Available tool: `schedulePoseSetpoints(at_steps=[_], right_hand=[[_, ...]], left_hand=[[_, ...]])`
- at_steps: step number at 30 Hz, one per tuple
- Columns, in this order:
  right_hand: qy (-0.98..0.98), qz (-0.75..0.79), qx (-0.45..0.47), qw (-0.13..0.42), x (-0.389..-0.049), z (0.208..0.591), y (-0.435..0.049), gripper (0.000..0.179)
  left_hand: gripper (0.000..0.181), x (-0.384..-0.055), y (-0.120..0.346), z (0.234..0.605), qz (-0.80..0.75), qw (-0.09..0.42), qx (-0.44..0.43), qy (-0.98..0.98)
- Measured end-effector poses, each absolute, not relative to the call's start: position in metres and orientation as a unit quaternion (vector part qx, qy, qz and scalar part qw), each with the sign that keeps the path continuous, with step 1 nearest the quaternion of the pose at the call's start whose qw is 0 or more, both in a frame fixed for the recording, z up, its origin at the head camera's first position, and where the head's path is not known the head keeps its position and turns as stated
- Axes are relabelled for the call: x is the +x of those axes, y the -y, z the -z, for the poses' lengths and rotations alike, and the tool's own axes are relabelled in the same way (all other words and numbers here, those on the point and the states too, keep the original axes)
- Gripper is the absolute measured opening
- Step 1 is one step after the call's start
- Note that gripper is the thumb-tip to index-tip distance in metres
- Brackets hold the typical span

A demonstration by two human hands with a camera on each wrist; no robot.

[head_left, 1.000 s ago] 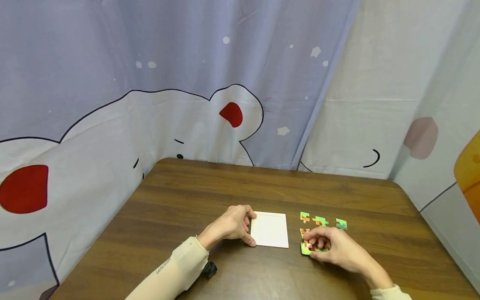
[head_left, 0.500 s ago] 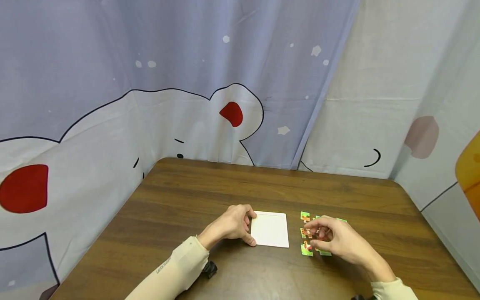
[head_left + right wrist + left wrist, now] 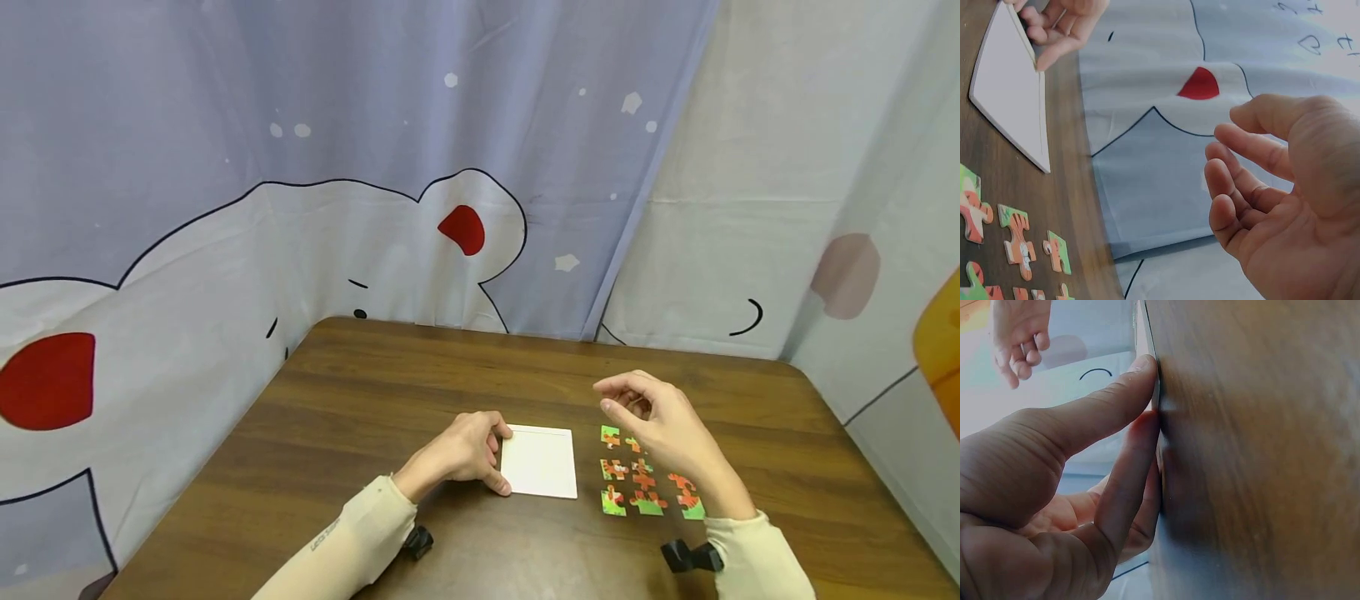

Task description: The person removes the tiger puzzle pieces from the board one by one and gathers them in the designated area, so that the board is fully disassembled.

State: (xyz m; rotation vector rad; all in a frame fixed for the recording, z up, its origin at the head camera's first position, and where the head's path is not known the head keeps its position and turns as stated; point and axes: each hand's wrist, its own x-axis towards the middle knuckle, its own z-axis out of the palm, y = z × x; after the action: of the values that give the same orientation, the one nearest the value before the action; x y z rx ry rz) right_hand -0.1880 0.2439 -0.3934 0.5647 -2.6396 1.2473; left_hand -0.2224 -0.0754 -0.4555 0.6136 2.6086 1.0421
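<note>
A square white board (image 3: 540, 462) lies flat on the table. My left hand (image 3: 465, 450) grips it along its left edge, index finger at the far corner and thumb at the near one. To the board's right, several jigsaw puzzle pieces (image 3: 612, 502), green with orange and red, lie separate in rough rows. Above the far side of these pieces my right hand (image 3: 667, 425) is raised with relaxed, slightly bent fingers and nothing between them. Its wrist hides some pieces in the head view. The right wrist view shows the bare palm side and loose pieces (image 3: 1019, 247) below.
The brown wooden table (image 3: 420, 367) ends at the back against a printed curtain (image 3: 360, 242). Another pale curtain (image 3: 885, 250) hangs along the right side. A black wrist mount (image 3: 690, 557) sits under the right sleeve.
My right hand was low among the puzzle pieces; it has lifted away and moved toward the far side, uncovering the near pieces, now in spaced rows. My left hand has stayed on the board.
</note>
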Motion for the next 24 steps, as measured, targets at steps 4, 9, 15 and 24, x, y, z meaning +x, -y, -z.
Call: schedulePoseSetpoints(at_steps=[4, 9, 15, 24], right_hand=[[0.888, -0.414, 0.185, 0.076, -0.19, 0.3922, -0.2397, 0.018], [0.885, -0.423, 0.184, 0.068, -0.1898, 0.3949, -0.2426, 0.017], [0.879, -0.431, 0.191, 0.07, -0.1899, 0.3909, -0.2437, 0.017], [0.897, -0.387, 0.186, 0.105, -0.1867, 0.3957, -0.2434, 0.024]], left_hand=[[0.075, -0.223, 0.0747, 0.4563, -0.359, 0.128, 0.212, -0.9], [0.075, -0.223, 0.075, 0.4562, -0.359, 0.129, 0.215, -0.899], [0.075, -0.2235, 0.0749, 0.4538, -0.356, 0.121, 0.217, -0.901], [0.072, -0.2206, 0.0762, 0.4511, -0.341, 0.119, 0.239, -0.901]])
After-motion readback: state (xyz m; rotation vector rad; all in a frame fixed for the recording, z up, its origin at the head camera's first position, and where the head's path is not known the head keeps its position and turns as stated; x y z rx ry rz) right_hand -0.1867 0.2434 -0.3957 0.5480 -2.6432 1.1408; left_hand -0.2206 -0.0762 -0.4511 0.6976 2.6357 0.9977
